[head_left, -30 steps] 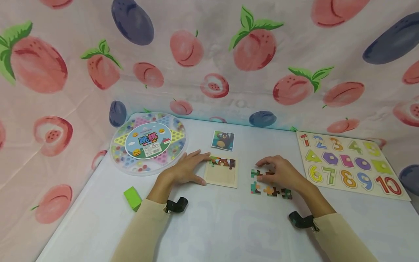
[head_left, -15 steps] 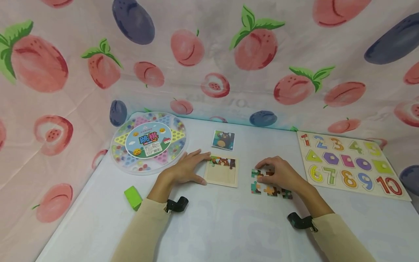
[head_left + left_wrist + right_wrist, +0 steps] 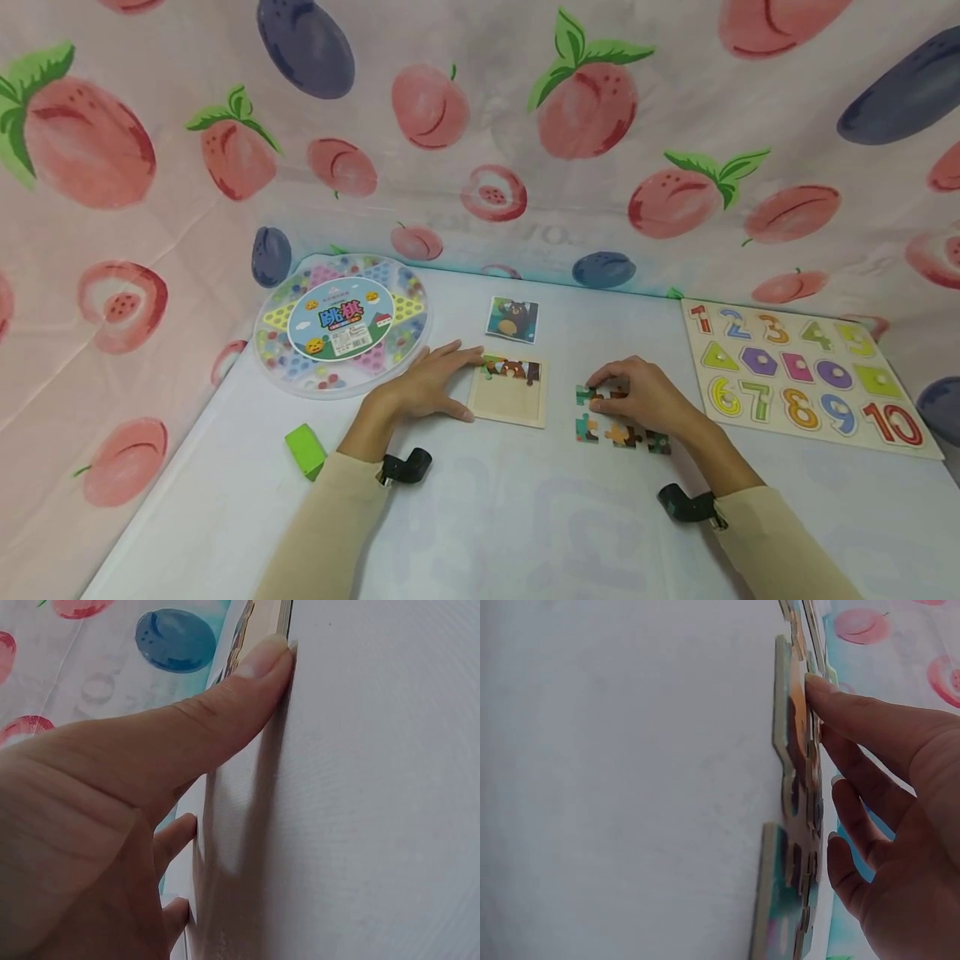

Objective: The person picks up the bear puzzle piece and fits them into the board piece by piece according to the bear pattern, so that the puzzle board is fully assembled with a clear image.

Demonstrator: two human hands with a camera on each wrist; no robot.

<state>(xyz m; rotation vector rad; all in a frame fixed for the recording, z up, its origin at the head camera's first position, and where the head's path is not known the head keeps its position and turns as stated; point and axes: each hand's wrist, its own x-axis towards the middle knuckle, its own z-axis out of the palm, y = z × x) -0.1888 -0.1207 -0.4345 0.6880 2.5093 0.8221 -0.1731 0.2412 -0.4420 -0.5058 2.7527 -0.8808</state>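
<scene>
In the head view my left hand (image 3: pixel 426 387) lies spread at the left side of a small wooden puzzle tray (image 3: pixel 506 407). Its thumb tip touches the tray's edge in the left wrist view, and the index finger reaches the upper left corner. Bear-picture pieces fill the tray's top strip; bare wood shows below. My right hand (image 3: pixel 648 398) is over the loose jigsaw pieces right of the tray, thumb and index finger pinching a jigsaw piece (image 3: pixel 596 397) in the upper row. It partly covers that row. In front lie more pieces, among them an orange-brown one (image 3: pixel 621 434).
A bear picture card (image 3: pixel 512 320) lies behind the tray. A round Chinese checkers box (image 3: pixel 341 321) stands at the back left, a green block (image 3: pixel 304 452) nearer the front. On the right lies a wooden number board (image 3: pixel 806 379). A fruit-print cloth (image 3: pixel 510 100) hangs behind.
Both hands keep their places at the tray and the loose pieces. The whole head view has shifted very slightly; no piece has visibly moved.
</scene>
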